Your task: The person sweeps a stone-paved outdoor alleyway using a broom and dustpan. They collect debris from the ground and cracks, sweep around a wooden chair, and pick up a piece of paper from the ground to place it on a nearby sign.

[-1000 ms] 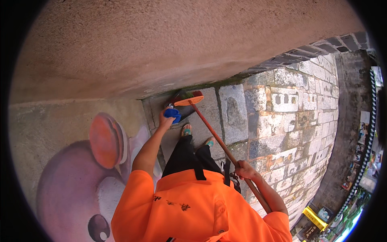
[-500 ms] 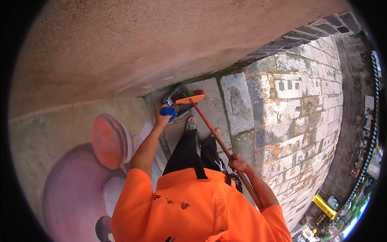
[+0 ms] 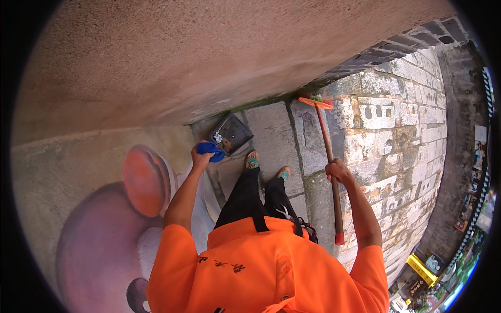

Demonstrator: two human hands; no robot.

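My left hand point(image 3: 199, 155) is closed around a blue, cloth-like piece point(image 3: 211, 151) at the near corner of a black dustpan point(image 3: 236, 131). The shaft between that grip and the pan is hidden. Bits of pale and brown litter lie in the pan, which is close to the wall's foot. My right hand point(image 3: 339, 170) grips the wooden, reddish handle of a broom point(image 3: 324, 128), whose red-capped end points back toward me. The broom's orange head, with red and green bristles, is at the wall's base, right of the dustpan.
A rough brown wall point(image 3: 182, 57) rises on the far side. Stone slabs point(image 3: 274, 135) pave the ground around my sandalled feet point(image 3: 252, 159). On the left is a painted pink figure point(image 3: 104, 235). At far right, a yellow object point(image 3: 421, 269) stands beyond the paving.
The broom has swung right, away from over the dustpan, with my right hand moving right and forward. My left hand and the dustpan have shifted slightly; more of the pan shows.
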